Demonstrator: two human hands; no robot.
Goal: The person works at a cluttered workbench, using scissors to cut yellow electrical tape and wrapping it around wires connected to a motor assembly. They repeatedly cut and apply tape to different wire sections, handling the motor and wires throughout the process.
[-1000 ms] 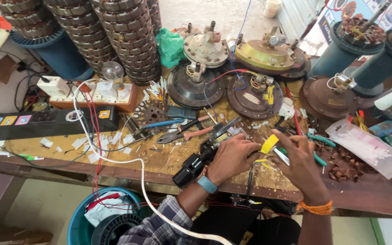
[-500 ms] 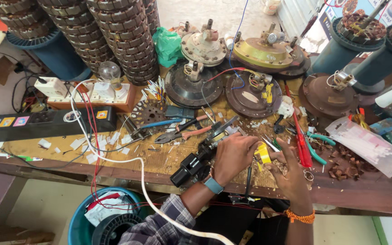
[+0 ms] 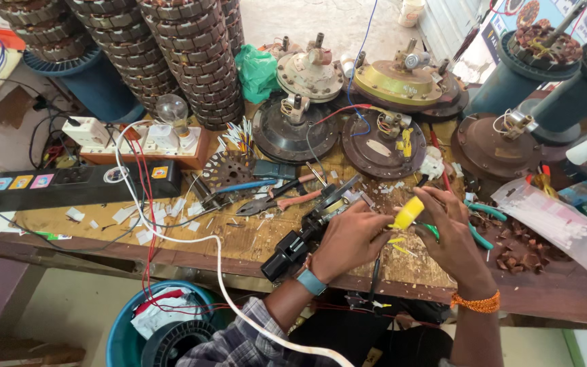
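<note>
Your left hand (image 3: pixel 349 239) and right hand (image 3: pixel 451 232) meet over the front edge of the workbench (image 3: pixel 239 241), fingers curled in. Between them sits a roll of yellow tape (image 3: pixel 407 212): the fingertips of your right hand pinch it from the right, and your left thumb and forefinger close toward its lower left side, where short yellow strips (image 3: pixel 398 243) trail down. Whether your left fingers grip the tape or a small part under it cannot be told.

Just left of your left hand, touching its knuckles, lies a black soldering tool (image 3: pixel 307 234), angled down toward the bench edge. Beyond it, further left, a pair of pliers with pink handles (image 3: pixel 281 201) and a blue-handled tool (image 3: pixel 239 187) rest on the wood. To the right of your right hand lie green-handled cutters (image 3: pixel 478 212) and a clear plastic bag of white sleeves (image 3: pixel 557 221).

Above your fingers, further back on the bench, stand dark fan motor housings (image 3: pixel 383 146) with red and blue wires. Far to the left, a black power strip (image 3: pixel 69 185) and a white cable (image 3: pixel 219 265) run away from your hands.
</note>
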